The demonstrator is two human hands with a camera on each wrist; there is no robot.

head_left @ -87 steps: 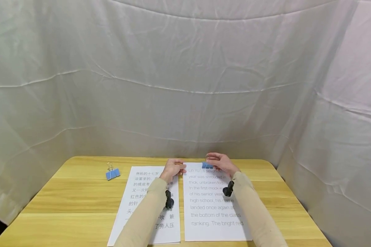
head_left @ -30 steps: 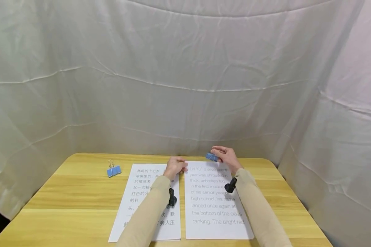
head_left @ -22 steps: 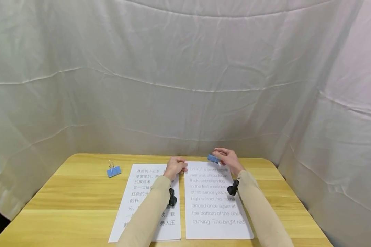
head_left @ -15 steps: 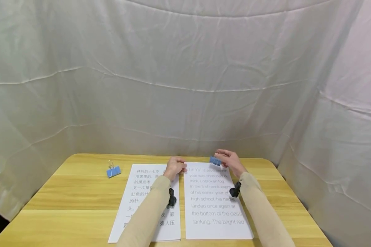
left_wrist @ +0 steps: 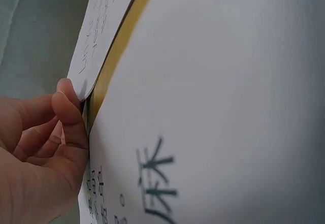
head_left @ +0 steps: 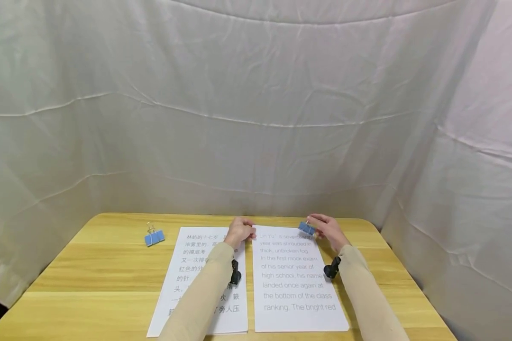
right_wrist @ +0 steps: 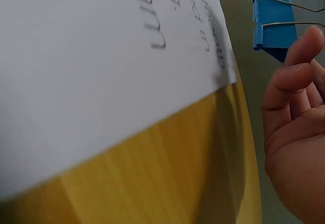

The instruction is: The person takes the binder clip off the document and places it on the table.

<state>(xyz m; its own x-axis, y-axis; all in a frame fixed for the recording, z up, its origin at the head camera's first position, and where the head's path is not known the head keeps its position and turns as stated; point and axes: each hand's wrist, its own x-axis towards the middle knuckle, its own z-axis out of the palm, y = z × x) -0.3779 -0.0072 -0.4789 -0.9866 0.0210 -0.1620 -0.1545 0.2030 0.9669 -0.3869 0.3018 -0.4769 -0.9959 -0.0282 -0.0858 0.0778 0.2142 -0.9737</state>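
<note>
My left hand (head_left: 237, 232) pinches the upper left corner of the English-printed paper (head_left: 298, 279) between thumb and fingers, as the left wrist view shows up close. Its wrist lies over the Chinese-printed stack of paper (head_left: 196, 265). At the upper right of the English sheet, my right hand (head_left: 330, 230) holds a blue binder clip (head_left: 306, 228) by its wire handles. In the right wrist view the binder clip (right_wrist: 277, 23) hangs off the fingertips, its body beyond the paper's top edge and nothing clamped in it. Part of the handles is hidden by the frame edge.
A second blue binder clip (head_left: 154, 237) lies on the wooden table (head_left: 98, 284), left of the Chinese stack. A narrow strip of table separates the two papers. Pale cloth (head_left: 256, 156) hangs behind the table and along its sides.
My right hand has carried the binder clip from the middle of the English sheet's top edge rightward, toward its upper right corner, and slightly nearer. My left hand stays at the upper left corner.
</note>
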